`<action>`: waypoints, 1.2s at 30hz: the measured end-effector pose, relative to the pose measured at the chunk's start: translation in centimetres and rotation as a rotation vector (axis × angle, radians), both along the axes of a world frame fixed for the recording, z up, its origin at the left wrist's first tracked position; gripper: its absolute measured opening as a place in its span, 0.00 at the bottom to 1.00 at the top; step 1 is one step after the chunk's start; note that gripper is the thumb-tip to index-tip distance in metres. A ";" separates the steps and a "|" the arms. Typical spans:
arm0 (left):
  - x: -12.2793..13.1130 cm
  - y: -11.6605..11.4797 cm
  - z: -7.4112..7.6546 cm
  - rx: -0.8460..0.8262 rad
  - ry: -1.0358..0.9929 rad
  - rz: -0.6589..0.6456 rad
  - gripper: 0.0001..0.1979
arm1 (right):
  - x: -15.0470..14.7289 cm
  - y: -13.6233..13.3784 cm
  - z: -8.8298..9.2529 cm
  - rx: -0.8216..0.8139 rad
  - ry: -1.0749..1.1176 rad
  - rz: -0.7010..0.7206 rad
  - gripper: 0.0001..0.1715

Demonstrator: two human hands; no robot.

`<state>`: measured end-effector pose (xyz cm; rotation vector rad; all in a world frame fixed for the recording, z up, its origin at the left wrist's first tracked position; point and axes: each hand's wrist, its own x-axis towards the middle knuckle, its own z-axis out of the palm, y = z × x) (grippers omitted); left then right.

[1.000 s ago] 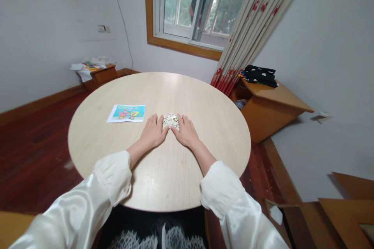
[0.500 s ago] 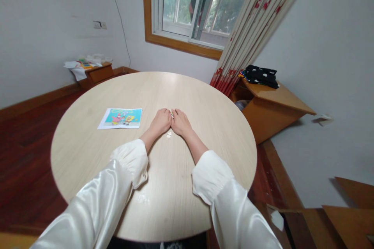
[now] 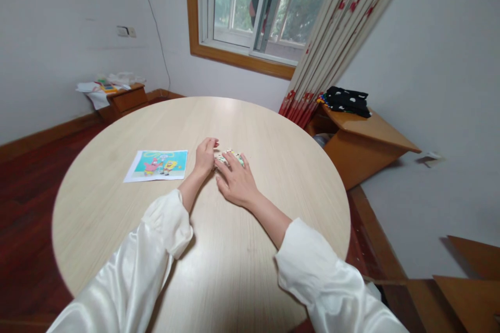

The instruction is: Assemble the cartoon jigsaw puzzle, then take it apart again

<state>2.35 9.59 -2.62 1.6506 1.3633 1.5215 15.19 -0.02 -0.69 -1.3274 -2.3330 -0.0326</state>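
A small heap of jigsaw puzzle pieces lies on the round table, partly covered by my right hand. My right hand is spread palm down over the near side of the heap, fingers apart. Just left of the pieces, my left hand rests on its edge, fingers loosely curved and holding nothing that I can see. A printed sheet with cartoon figures, one pink and one yellow, lies flat to the left of my left hand.
Beyond the table's far right edge is a wooden cabinet with a black patterned cloth on top. A curtain hangs by the window. Papers lie on a low wooden stand at the far left.
My hands have parted from being pressed together. The right has spread over the pieces, now more exposed; the left has moved left and turned on edge. The single near piece is no longer visible.
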 end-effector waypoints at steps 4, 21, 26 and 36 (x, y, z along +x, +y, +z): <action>0.4 0.5 -0.4 0.004 -0.149 -0.010 0.16 | -0.7 1.7 -0.4 -0.123 -0.053 -0.184 0.29; -1.1 -4.1 1.2 0.098 0.120 0.354 0.09 | 0.0 2.9 -0.3 0.172 0.121 -0.289 0.21; -3.1 -8.0 1.0 0.005 0.381 0.429 0.14 | 0.4 0.5 -0.4 0.159 0.110 -0.278 0.21; -7.7 -11.1 -0.7 -0.247 0.801 0.342 0.26 | 0.6 -4.5 -1.0 0.123 0.043 -0.173 0.20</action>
